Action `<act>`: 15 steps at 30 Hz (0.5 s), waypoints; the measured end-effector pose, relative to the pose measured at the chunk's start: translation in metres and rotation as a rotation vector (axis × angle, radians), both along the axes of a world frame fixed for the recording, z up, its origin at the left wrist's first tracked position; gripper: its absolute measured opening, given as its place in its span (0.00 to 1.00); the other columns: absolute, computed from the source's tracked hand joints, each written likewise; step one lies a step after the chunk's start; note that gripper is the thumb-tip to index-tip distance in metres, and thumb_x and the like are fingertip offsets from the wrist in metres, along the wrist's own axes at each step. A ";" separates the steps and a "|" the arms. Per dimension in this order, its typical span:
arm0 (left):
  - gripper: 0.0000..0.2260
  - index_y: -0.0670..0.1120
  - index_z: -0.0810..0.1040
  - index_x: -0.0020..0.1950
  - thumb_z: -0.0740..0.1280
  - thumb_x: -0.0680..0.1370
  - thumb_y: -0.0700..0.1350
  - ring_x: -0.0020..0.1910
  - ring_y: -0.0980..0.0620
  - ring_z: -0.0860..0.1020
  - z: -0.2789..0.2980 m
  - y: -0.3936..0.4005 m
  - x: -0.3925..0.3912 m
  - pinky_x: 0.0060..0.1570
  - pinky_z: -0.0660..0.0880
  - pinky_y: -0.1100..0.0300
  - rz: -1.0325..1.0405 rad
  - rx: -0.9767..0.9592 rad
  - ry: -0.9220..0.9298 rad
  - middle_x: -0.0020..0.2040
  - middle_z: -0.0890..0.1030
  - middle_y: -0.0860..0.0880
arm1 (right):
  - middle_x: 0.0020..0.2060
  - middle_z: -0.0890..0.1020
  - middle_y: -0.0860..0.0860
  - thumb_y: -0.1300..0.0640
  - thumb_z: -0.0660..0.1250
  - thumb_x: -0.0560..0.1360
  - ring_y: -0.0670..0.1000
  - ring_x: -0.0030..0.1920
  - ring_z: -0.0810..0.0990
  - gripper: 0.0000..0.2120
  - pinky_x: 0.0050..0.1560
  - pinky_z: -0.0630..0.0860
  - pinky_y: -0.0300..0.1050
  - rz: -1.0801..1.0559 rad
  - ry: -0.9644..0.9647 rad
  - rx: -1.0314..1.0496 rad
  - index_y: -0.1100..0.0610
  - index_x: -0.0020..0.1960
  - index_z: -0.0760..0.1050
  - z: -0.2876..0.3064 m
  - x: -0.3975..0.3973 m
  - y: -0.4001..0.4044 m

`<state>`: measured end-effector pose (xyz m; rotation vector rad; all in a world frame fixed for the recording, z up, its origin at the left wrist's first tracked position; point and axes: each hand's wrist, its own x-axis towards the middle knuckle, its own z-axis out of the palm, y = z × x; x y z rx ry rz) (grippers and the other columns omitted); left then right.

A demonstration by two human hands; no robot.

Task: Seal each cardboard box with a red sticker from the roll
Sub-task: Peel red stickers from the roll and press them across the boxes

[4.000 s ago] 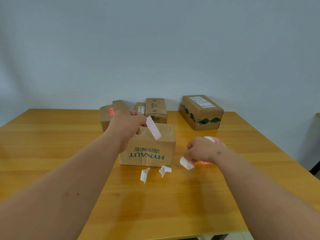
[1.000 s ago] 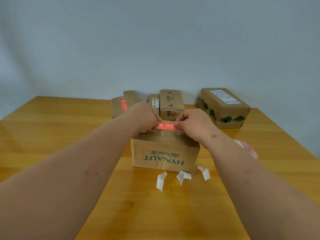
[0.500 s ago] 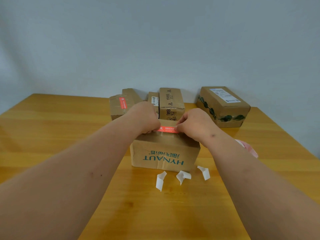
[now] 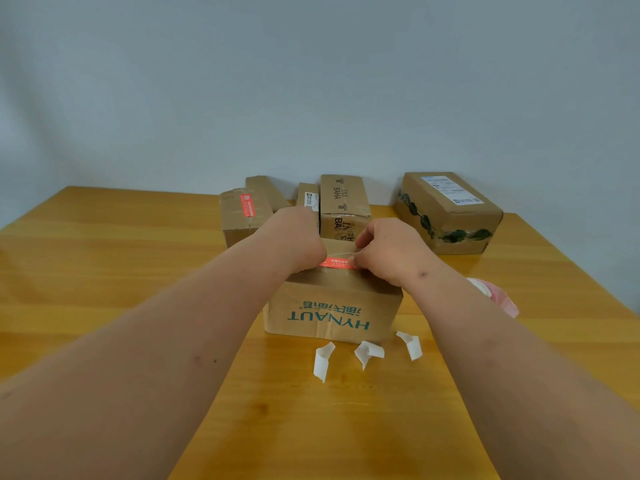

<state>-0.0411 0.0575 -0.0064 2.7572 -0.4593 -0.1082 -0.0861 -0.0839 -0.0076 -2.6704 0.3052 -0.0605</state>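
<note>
A cardboard box printed HYNAUT stands in the middle of the table. A red sticker lies across its top. My left hand holds the sticker's left end with curled fingers, and my right hand pinches its right end. Both hands rest on the box top and hide the sticker's ends. The sticker roll lies to the right, partly hidden behind my right forearm.
Behind stand a box bearing a red sticker, a BAHA box with a smaller box beside it, and a box with green tape at the back right. Three white backing scraps lie before the near box.
Four seconds ago my left hand held a peeled sticker above the box and my right hand was at the roll. Both hands now hold the sticker down on the box top.
</note>
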 end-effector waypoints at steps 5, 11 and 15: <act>0.03 0.48 0.73 0.43 0.64 0.75 0.40 0.41 0.51 0.73 -0.005 -0.001 -0.002 0.33 0.68 0.61 -0.026 0.071 -0.081 0.42 0.74 0.50 | 0.49 0.76 0.49 0.56 0.71 0.74 0.49 0.49 0.73 0.12 0.46 0.70 0.42 0.014 -0.007 -0.018 0.53 0.57 0.77 -0.001 -0.001 -0.001; 0.03 0.48 0.74 0.46 0.66 0.75 0.43 0.44 0.51 0.76 -0.013 0.009 0.002 0.44 0.78 0.55 0.034 -0.044 -0.046 0.44 0.77 0.50 | 0.46 0.74 0.47 0.53 0.70 0.74 0.49 0.48 0.73 0.10 0.43 0.70 0.42 0.006 -0.015 -0.032 0.50 0.54 0.74 -0.006 -0.001 -0.004; 0.05 0.49 0.75 0.47 0.69 0.75 0.42 0.40 0.55 0.72 -0.019 0.018 0.004 0.36 0.70 0.62 0.072 -0.237 -0.012 0.43 0.76 0.52 | 0.48 0.76 0.46 0.55 0.67 0.74 0.49 0.49 0.74 0.08 0.46 0.72 0.44 -0.047 -0.021 -0.011 0.48 0.53 0.74 -0.011 -0.002 -0.011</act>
